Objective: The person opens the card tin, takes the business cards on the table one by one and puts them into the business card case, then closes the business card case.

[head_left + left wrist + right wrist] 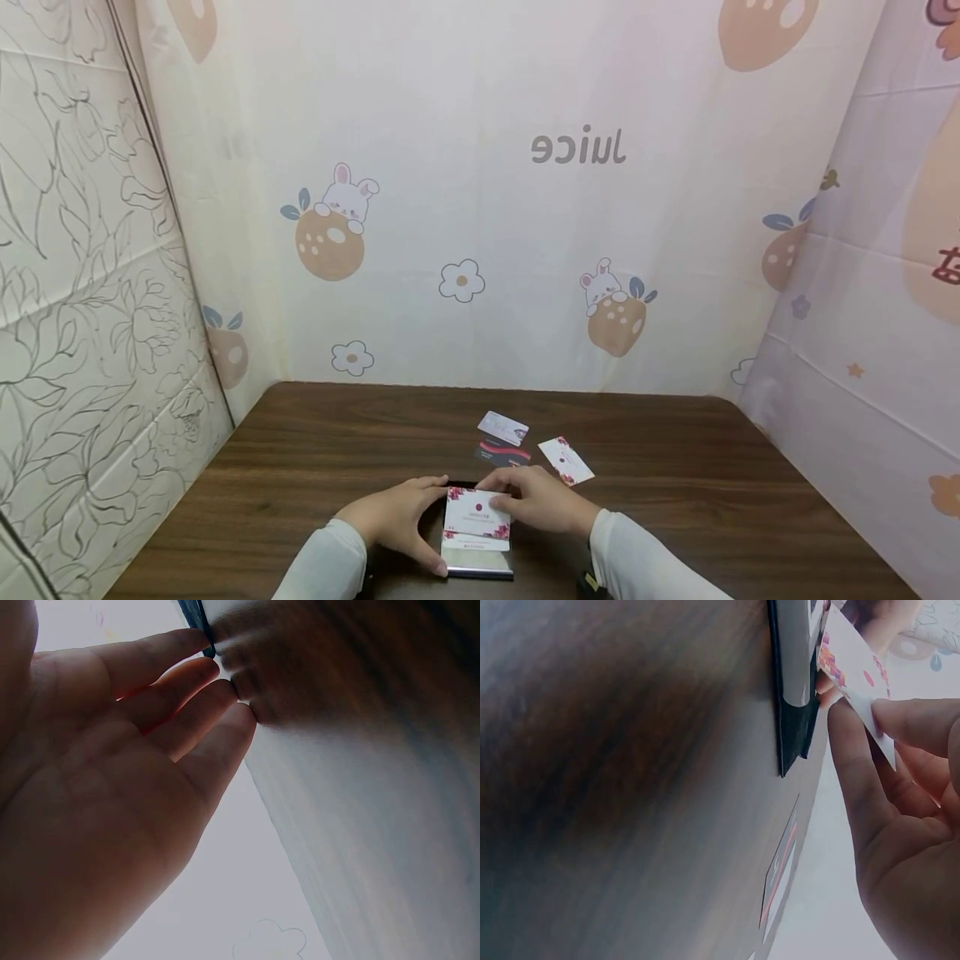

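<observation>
A business card case (480, 562) with a silver body and black parts lies on the table, a white card with red flowers (472, 543) on it. My left hand (401, 517) holds the case at its left side, thumb at the near corner and index finger at the far end. In the left wrist view its fingers (217, 739) look nearly straight, fingertips against the table. Above the case, my right hand (536, 500) pinches another white business card (468, 504) with red flowers between thumb and fingers. The right wrist view shows this card (851, 656) tilted beside the case's black flap (799, 739).
Beyond the case, a light card (504, 427) and a dark card with a red stripe (501, 452) lie together on the brown wooden table (337, 433). A flowered white card (566, 461) lies to their right. Printed curtains (465, 208) surround the table.
</observation>
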`<action>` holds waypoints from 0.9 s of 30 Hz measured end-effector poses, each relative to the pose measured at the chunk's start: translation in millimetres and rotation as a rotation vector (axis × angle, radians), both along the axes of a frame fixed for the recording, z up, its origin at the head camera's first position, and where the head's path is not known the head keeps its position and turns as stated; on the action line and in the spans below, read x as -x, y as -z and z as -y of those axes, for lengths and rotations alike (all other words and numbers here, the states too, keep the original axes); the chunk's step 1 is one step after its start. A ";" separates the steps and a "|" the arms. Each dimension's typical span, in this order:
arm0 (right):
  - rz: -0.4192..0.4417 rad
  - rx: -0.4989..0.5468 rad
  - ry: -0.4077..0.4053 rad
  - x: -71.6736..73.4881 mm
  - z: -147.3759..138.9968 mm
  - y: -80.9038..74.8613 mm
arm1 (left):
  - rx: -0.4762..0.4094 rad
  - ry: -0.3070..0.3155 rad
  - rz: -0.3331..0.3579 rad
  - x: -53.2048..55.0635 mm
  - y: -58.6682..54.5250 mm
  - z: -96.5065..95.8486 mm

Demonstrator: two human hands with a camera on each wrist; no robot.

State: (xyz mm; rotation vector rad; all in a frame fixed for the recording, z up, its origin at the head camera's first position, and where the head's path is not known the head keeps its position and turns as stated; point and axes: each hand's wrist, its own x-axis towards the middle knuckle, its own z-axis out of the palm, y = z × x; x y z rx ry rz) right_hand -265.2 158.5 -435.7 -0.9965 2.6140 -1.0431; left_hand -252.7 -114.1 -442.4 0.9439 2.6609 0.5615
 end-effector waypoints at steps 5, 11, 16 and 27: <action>-0.025 -0.004 -0.026 -1.5 0.5 3.8 | -0.001 0.001 0.008 0.2 -0.1 0.2; -0.027 -0.023 -0.036 -0.7 -1.0 6.9 | 0.000 0.002 0.013 0.2 0.4 0.6; -0.029 -0.031 -0.073 -1.9 -1.2 6.7 | -0.003 0.001 0.012 -0.4 0.2 0.8; -0.066 -0.032 -0.142 -4.2 0.0 6.9 | -0.011 0.003 0.003 -2.5 -1.1 0.8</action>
